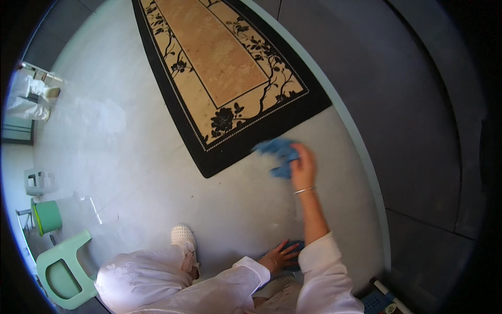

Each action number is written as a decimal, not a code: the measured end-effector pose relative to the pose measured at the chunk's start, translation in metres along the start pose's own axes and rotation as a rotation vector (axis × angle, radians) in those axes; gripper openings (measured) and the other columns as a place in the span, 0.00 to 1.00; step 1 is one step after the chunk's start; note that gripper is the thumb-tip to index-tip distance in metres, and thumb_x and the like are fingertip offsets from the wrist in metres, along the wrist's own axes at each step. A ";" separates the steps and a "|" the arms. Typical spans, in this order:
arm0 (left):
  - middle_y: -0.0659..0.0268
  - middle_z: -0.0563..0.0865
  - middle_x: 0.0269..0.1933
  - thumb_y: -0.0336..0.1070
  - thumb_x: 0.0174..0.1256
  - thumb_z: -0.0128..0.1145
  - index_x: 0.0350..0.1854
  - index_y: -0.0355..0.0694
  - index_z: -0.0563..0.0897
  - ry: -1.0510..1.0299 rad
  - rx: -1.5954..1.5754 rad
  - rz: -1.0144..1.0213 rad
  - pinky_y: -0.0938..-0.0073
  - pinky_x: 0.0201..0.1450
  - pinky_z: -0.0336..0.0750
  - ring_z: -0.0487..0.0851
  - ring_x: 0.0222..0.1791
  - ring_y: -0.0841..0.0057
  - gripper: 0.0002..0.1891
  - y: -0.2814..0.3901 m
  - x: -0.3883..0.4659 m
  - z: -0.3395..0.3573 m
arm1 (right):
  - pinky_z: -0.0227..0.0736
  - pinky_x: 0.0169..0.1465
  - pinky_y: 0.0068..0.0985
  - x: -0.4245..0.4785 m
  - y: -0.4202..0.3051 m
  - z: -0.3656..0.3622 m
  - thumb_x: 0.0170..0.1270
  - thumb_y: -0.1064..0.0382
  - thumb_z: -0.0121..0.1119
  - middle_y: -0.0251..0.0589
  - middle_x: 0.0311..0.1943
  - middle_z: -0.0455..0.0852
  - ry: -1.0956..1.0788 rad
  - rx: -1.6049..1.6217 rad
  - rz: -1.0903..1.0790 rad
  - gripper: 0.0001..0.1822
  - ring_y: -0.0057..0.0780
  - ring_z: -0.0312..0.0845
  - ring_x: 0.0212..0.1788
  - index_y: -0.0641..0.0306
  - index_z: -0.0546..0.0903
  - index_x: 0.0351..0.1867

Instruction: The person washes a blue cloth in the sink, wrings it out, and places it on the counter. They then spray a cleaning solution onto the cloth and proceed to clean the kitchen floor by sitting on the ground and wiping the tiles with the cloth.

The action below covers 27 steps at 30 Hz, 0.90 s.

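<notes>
My right hand grips a crumpled blue cloth, held out in front of me beside the near edge of a patterned rug. The hand and cloth are slightly blurred. Closer to my body, my left hand lies with spread fingers on a dark blue item, mostly hidden under the hand and my right sleeve. The rug has a black border, a tan centre and dark flower branches. Small dark specks dot the light grey floor near the rug's corner.
At the left stand a light green plastic stool, a green bucket and a small grey stool. Another person's legs show farther off. Dark grey tiles lie beyond the pale floor edge. A dark container sits lower right.
</notes>
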<state>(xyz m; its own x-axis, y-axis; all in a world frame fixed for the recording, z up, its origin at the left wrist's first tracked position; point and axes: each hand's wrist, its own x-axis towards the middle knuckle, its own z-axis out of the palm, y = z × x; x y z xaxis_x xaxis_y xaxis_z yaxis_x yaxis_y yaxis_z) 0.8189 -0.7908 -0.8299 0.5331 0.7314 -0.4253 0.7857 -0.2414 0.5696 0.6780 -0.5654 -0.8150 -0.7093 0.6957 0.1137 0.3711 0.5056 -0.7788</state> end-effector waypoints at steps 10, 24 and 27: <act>0.69 0.61 0.68 0.39 0.61 0.44 0.61 0.55 0.70 -0.035 -0.039 0.011 0.45 0.67 0.38 0.45 0.70 0.58 0.22 -0.005 -0.014 -0.008 | 0.69 0.42 0.35 -0.098 -0.086 0.146 0.58 0.65 0.48 0.36 0.51 0.73 -0.088 -0.498 -0.160 0.17 0.34 0.71 0.45 0.57 0.73 0.51; 0.63 0.73 0.54 0.35 0.56 0.47 0.48 0.44 0.77 0.485 -0.121 0.033 0.59 0.59 0.61 0.63 0.61 0.57 0.16 0.027 -0.031 0.003 | 0.59 0.62 0.29 -0.081 0.083 -0.121 0.49 0.81 0.43 0.41 0.56 0.74 0.312 -0.327 0.234 0.26 0.39 0.66 0.58 0.61 0.76 0.51; 0.62 0.73 0.54 0.34 0.56 0.47 0.47 0.44 0.77 0.495 -0.140 0.030 0.60 0.59 0.61 0.64 0.61 0.58 0.15 0.031 -0.032 0.002 | 0.59 0.61 0.34 -0.138 0.109 -0.112 0.51 0.79 0.46 0.42 0.60 0.69 0.216 -0.708 0.543 0.27 0.43 0.62 0.60 0.57 0.73 0.55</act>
<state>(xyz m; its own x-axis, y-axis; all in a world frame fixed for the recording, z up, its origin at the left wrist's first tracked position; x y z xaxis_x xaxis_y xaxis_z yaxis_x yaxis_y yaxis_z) 0.8267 -0.8232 -0.8004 0.3155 0.9480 -0.0427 0.7048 -0.2040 0.6795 0.8837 -0.5494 -0.8466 -0.2292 0.9733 0.0113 0.9517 0.2265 -0.2075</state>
